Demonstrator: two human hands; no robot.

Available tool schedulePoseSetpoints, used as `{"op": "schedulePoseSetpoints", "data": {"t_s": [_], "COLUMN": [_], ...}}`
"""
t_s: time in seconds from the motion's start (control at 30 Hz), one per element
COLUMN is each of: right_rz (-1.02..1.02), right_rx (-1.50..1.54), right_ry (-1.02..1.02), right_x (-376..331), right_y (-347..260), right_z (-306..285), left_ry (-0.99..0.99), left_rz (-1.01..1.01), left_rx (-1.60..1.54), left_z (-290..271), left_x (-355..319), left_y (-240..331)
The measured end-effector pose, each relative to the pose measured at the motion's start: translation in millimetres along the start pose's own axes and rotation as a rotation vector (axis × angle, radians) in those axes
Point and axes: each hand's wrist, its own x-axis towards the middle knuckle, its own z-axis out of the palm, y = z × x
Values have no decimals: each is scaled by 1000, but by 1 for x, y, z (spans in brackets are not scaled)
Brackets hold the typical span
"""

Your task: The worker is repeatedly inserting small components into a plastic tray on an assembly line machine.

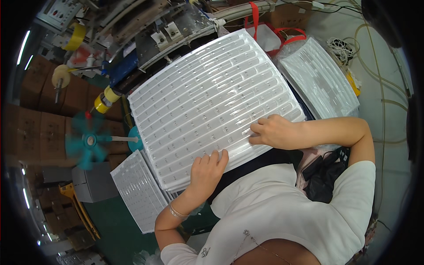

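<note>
Right now: I have both hands on a big clear plastic tray [212, 101], and these are my notes.
Left hand [207, 170]: flat on the tray's near edge, lower centre of the frame, fingers spread on top; whether the thumb hooks under the rim I cannot tell.
Right hand [276, 131]: right of centre, fingers curled down onto the ribs near the tray's lower right corner, pressing rather than gripping.
Hands: apart, both touching the same tray, neither closed around it.
Where the tray is: centre of the frame, on top of a stack of like trays whose edges show beneath it at the lower left.
Which way it points: its rows run from lower left to upper right; its long axis seems to follow them, though the lens bends the edges.
Tilt: I cannot tell if it lies level.
Risk, slipping: thin glossy plastic under flat palms may slide off the stack toward the green fan [90, 140] at the left.
Risk, sticking: nested trays cling, so I may drag two at once.
Risk, buckling: pressing one corner may bend the sheet.
Nearby: smaller tray [138, 194] lower left, another tray [320, 81] upper right, machine [163, 33] at top.
</note>
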Motion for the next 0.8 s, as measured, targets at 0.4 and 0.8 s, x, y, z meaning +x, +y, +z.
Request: {"op": "schedulePoseSetpoints", "data": {"t_s": [0.4, 0.8], "right_rz": [295, 350], "right_rx": [602, 777], "right_ry": [464, 807], "right_x": [67, 81], "right_y": [84, 121], "right_z": [-50, -76], "left_ry": [111, 304], "left_rz": [57, -116], "left_rx": [-389, -371], "left_z": [14, -16], "left_x": [42, 58], "left_y": [14, -72]}}
